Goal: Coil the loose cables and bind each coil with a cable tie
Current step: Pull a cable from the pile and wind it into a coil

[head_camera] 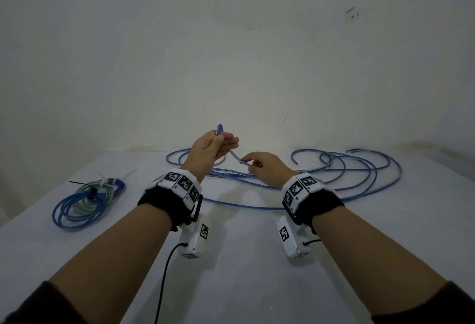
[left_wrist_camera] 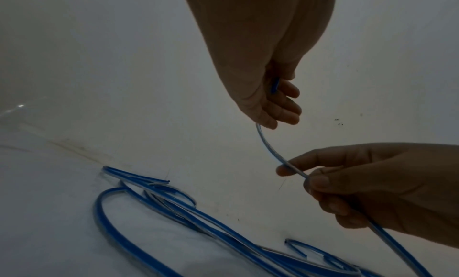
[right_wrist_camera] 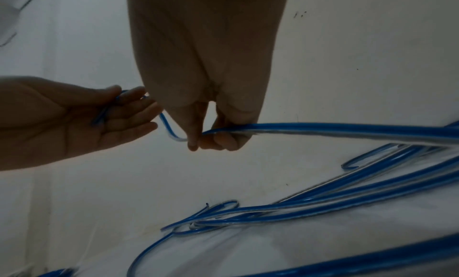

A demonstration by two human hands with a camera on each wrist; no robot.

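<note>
Above table (head_camera: pixel 231 285): left hand (head_camera: pixel 209 147) pinches cable (head_camera: pixel 235 156) end; right hand (head_camera: pixel 267 169) fingers (head_camera: pixel 250 168) pinch cable.

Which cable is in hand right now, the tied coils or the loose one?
The loose blue cable: left hand holds its end, right hand pinches it. The tied coils lie untouched at left.

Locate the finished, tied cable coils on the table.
In the head view, the tied cable coils lie on the white table at far left, left of the left hand.

blue cable (head_camera: pixel 341 190) — glossy, smooth plastic, translucent w/ pale stripe; table (head_camera: pixel 244 285) — matt white cloth.
</note>
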